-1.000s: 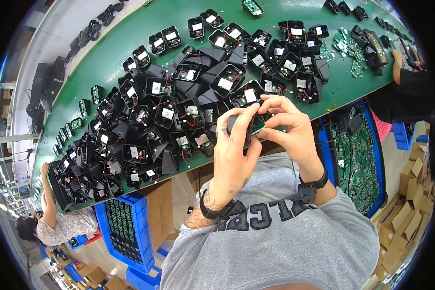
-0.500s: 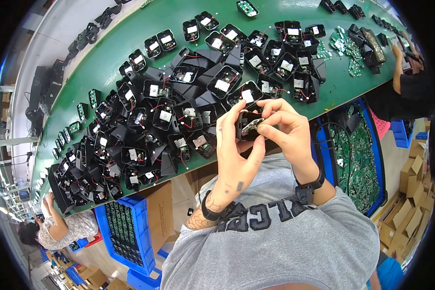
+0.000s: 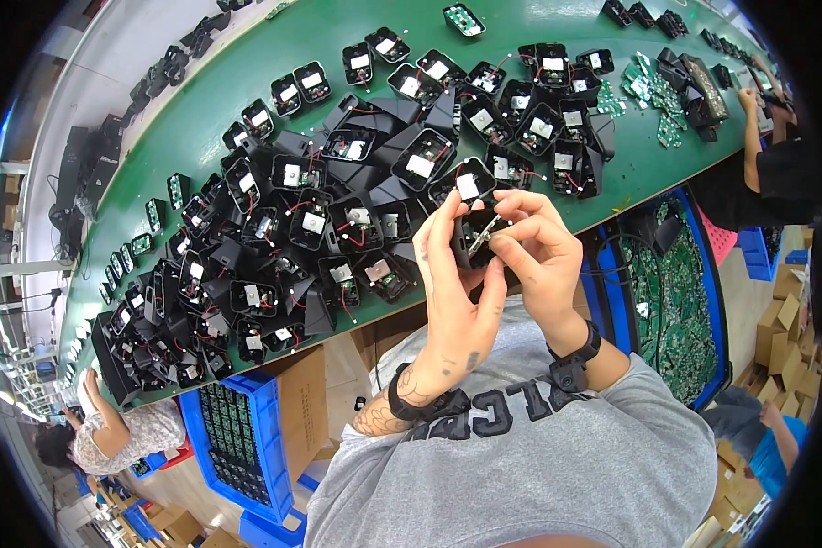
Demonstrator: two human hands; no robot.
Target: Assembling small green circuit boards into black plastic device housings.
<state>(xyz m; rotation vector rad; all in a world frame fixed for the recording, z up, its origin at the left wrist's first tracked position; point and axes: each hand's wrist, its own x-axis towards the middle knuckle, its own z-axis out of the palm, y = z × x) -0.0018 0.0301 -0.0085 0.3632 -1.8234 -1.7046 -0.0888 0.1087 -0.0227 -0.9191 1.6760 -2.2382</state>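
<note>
- Black case [image 3: 462, 239]: centre of frame, in left hand [image 3: 457, 310]; fingers curled around its left side.
- Circuit board [image 3: 482, 239]: at the case's open side, nearly edge-on, pinched between thumb and fingertips of right hand [image 3: 550, 269]. Contact with the case: cannot tell.
- Pile of black cases [image 3: 420, 166]: centre to left, on green table [image 3: 201, 114].
- Blue bin [image 3: 271, 438], lower left: holds boards.

Cardboard boxes [image 3: 779, 321] heaped at right; pink item [image 3: 720, 236], perhaps basket, beside blue bin [image 3: 754, 257].
</note>
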